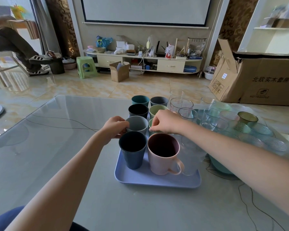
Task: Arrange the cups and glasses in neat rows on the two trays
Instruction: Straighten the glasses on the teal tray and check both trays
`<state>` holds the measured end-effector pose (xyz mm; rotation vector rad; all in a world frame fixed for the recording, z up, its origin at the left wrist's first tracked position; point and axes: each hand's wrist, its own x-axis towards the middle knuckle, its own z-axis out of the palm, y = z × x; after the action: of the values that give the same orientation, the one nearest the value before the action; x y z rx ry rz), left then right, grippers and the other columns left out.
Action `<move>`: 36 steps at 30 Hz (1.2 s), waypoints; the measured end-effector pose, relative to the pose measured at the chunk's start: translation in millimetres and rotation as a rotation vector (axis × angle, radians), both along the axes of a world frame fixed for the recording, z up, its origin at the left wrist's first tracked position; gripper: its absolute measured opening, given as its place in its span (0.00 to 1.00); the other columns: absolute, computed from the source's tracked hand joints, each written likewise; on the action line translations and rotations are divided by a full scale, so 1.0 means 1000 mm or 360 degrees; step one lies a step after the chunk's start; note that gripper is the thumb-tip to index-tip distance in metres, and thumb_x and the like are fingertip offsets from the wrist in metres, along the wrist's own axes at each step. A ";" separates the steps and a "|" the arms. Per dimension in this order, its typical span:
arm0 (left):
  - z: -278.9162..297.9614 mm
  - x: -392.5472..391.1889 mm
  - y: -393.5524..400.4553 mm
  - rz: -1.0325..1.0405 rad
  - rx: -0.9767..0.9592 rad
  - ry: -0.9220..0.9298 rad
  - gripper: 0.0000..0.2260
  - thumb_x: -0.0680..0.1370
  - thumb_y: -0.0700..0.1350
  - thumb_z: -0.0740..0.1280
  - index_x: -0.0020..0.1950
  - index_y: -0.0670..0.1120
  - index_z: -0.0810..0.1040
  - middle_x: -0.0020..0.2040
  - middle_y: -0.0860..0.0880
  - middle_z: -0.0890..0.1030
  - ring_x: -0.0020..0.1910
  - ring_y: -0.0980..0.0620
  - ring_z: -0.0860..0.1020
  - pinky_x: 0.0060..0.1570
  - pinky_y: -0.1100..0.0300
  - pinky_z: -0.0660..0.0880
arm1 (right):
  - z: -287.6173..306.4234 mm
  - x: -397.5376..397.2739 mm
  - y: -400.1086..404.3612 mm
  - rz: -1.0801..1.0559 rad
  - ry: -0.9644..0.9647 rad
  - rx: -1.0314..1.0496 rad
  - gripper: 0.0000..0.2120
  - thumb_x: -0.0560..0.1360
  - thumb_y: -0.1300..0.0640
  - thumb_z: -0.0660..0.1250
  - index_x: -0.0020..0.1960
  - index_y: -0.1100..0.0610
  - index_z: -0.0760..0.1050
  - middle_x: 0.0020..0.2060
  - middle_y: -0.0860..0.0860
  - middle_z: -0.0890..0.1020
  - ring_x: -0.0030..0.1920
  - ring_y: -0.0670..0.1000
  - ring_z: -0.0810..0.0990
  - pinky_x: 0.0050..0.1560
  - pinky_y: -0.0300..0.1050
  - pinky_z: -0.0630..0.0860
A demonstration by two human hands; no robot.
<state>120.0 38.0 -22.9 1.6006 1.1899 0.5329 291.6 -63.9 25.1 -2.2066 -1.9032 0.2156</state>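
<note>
A lilac-blue tray [157, 180] lies on the glass-topped table and carries two rows of plastic cups. Nearest me stand a dark blue ribbed cup [133, 152] and a pink mug [163, 154], with a clear glass mug [190, 157] to their right. My left hand [114, 127] grips the left rim of a grey cup [138, 125]. My right hand [165, 121] pinches the rim of a green cup [151, 126], mostly hidden under it. Behind stand a black cup [138, 110], a light green cup [157, 110], a teal cup [140, 100] and a dark grey cup [159, 101].
Right of the tray, several clear and tinted glasses [223, 120] crowd a teal tray [220, 165]. Tall clear glasses [181, 104] stand behind my right hand. A large cardboard box [265, 80] sits on the floor at right; a seated person [10, 42] is far left.
</note>
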 end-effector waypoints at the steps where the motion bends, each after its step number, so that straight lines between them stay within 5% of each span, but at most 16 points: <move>1: 0.001 0.000 -0.001 -0.0007 -0.0015 -0.0004 0.10 0.73 0.42 0.66 0.53 0.41 0.75 0.36 0.47 0.77 0.32 0.53 0.76 0.28 0.63 0.74 | 0.000 0.000 -0.001 0.0003 0.0004 0.0006 0.09 0.71 0.47 0.69 0.43 0.52 0.83 0.34 0.45 0.80 0.43 0.50 0.76 0.57 0.50 0.68; 5: 0.005 -0.007 -0.006 -0.0068 -0.0088 -0.0018 0.14 0.76 0.50 0.65 0.55 0.41 0.74 0.37 0.47 0.77 0.32 0.52 0.76 0.29 0.63 0.73 | 0.002 0.002 -0.009 -0.0006 -0.0012 0.0166 0.08 0.72 0.45 0.68 0.43 0.50 0.80 0.43 0.47 0.83 0.50 0.50 0.78 0.61 0.52 0.66; 12: 0.020 -0.022 -0.022 -0.0224 -0.0052 0.0227 0.17 0.74 0.57 0.66 0.47 0.43 0.73 0.34 0.48 0.72 0.28 0.54 0.68 0.26 0.63 0.66 | 0.004 0.007 -0.054 0.0054 -0.0106 0.0210 0.08 0.72 0.44 0.68 0.41 0.48 0.76 0.37 0.44 0.77 0.43 0.48 0.74 0.61 0.51 0.64; 15: 0.024 -0.023 -0.032 -0.0344 0.0000 0.0337 0.15 0.73 0.54 0.68 0.37 0.45 0.69 0.28 0.50 0.68 0.25 0.55 0.65 0.23 0.65 0.63 | 0.006 0.001 -0.072 0.0171 -0.0081 0.0104 0.10 0.73 0.41 0.65 0.42 0.47 0.79 0.35 0.41 0.77 0.43 0.46 0.73 0.59 0.50 0.62; 21: 0.018 -0.029 -0.048 -0.0281 0.0142 0.0540 0.04 0.74 0.38 0.63 0.48 0.43 0.72 0.31 0.46 0.69 0.26 0.51 0.66 0.23 0.64 0.63 | -0.003 -0.015 -0.094 0.0364 -0.0275 0.0043 0.12 0.75 0.42 0.63 0.46 0.47 0.81 0.39 0.44 0.77 0.42 0.47 0.69 0.56 0.48 0.61; 26: 0.019 -0.030 -0.053 -0.0282 0.0116 0.0612 0.02 0.74 0.36 0.60 0.43 0.42 0.70 0.31 0.45 0.69 0.24 0.51 0.66 0.22 0.66 0.65 | -0.013 -0.020 -0.101 0.0327 -0.0247 0.0118 0.09 0.76 0.47 0.64 0.48 0.49 0.81 0.46 0.50 0.80 0.40 0.48 0.62 0.50 0.44 0.58; 31: 0.015 -0.028 -0.054 -0.0227 0.0228 0.0683 0.07 0.73 0.36 0.57 0.47 0.38 0.72 0.33 0.41 0.73 0.24 0.47 0.71 0.19 0.65 0.69 | -0.020 -0.021 -0.102 0.0300 -0.0165 0.0168 0.08 0.76 0.48 0.64 0.48 0.47 0.80 0.49 0.48 0.82 0.49 0.52 0.74 0.57 0.47 0.61; 36: 0.015 -0.025 -0.053 -0.0235 0.0311 0.0739 0.09 0.73 0.36 0.56 0.50 0.38 0.72 0.28 0.41 0.75 0.21 0.47 0.73 0.18 0.65 0.71 | -0.026 -0.020 -0.104 0.0273 -0.0094 0.0258 0.07 0.75 0.48 0.65 0.48 0.47 0.81 0.50 0.48 0.82 0.53 0.51 0.75 0.57 0.47 0.61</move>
<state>94.9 -15.1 -7.6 2.0345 1.3721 0.1868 271.8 -167.7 -1.1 -1.9686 -2.0639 0.0219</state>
